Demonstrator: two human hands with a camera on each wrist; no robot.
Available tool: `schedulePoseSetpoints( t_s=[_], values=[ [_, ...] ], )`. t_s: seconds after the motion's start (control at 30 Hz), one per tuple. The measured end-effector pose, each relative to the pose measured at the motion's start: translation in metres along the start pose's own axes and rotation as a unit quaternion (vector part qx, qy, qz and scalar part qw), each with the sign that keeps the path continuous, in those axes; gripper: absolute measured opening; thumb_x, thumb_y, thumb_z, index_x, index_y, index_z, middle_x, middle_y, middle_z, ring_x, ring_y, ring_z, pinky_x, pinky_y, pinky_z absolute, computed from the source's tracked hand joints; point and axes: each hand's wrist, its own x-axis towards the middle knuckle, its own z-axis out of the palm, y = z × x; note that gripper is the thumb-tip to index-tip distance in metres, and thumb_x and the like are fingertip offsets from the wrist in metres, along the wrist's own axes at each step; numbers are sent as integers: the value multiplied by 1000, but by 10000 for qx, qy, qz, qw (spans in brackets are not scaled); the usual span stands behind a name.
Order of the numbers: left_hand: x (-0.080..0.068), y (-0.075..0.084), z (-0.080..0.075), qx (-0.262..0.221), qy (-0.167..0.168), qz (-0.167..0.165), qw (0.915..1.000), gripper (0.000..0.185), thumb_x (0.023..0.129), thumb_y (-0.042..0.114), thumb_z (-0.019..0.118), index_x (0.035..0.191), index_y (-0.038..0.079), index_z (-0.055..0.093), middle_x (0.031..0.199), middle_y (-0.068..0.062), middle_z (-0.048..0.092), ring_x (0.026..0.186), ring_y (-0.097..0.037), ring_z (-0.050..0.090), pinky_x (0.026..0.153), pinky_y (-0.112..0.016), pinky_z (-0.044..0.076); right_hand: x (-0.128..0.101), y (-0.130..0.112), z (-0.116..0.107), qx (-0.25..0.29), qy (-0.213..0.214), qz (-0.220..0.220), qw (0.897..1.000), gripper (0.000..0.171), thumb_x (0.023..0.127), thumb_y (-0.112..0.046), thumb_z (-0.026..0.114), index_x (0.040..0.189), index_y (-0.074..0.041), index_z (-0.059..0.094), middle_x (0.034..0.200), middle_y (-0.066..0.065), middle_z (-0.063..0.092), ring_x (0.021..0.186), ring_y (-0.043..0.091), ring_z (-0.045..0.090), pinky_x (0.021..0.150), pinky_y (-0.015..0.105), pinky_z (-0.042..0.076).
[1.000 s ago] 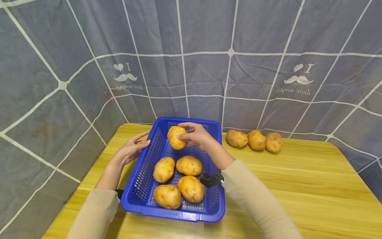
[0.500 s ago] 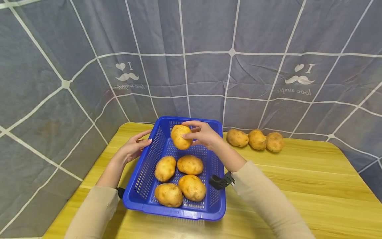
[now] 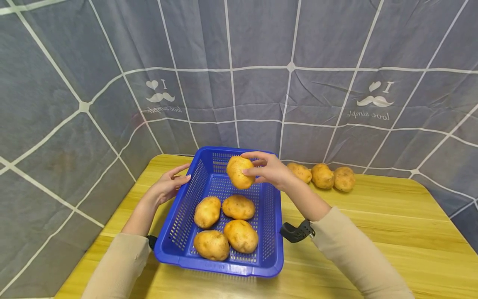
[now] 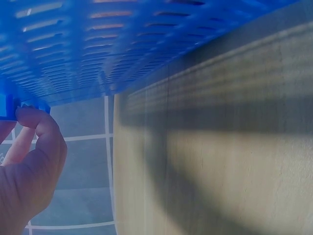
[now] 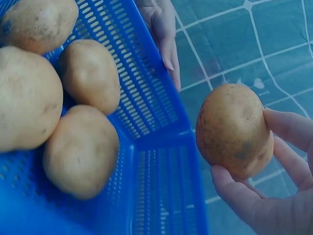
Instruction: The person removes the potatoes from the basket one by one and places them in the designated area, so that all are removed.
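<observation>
My right hand [image 3: 274, 170] holds a potato [image 3: 239, 172] between thumb and fingers, raised over the far part of a blue plastic basket [image 3: 218, 266]. In the right wrist view the same potato [image 5: 235, 128] shows its rounded side, gripped at the fingertips. Several potatoes lie on the basket floor, among them one potato [image 3: 240, 236] near the front. At the left rim my left hand [image 3: 166, 187] grips the basket's edge with thumb and bent fingers. Seen from the left wrist, that hand [image 4: 36, 161] meets the rim below the slotted wall [image 4: 93, 49].
Against the back edge of the wooden table [image 3: 373, 232] sit three more potatoes, including a middle potato [image 3: 323, 176], partly behind the right forearm in the head view. A grey curtain with white lines [image 3: 257, 91] hangs behind and to the left.
My right hand has moved to the right with the potato, still above the basket. The left hand and the potatoes inside keep their places.
</observation>
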Motion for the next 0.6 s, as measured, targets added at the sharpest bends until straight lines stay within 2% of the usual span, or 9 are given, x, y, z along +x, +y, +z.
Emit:
schedulePoseSetpoints(
  t_s=[0.3, 0.6],
  values=[
    [0, 2, 0, 72, 25, 12, 10000, 65, 94, 7, 54, 149, 7, 19, 94, 0, 63, 82, -13, 64, 75, -29, 54, -18, 0, -30, -212, 117, -25, 9997, 53, 85, -4, 66, 135, -6, 47, 129, 23, 42, 105, 31, 55, 82, 41, 52],
    [0, 0, 1, 30, 27, 2, 10000, 64, 95, 6, 52, 149, 6, 17, 94, 0, 64, 82, -13, 64, 75, -28, 54, -34, 4, -54, -130, 308, 26, 9994, 56, 85, -3, 66, 137, -3, 44, 130, 27, 40, 96, 25, 61, 80, 38, 53]
  ],
)
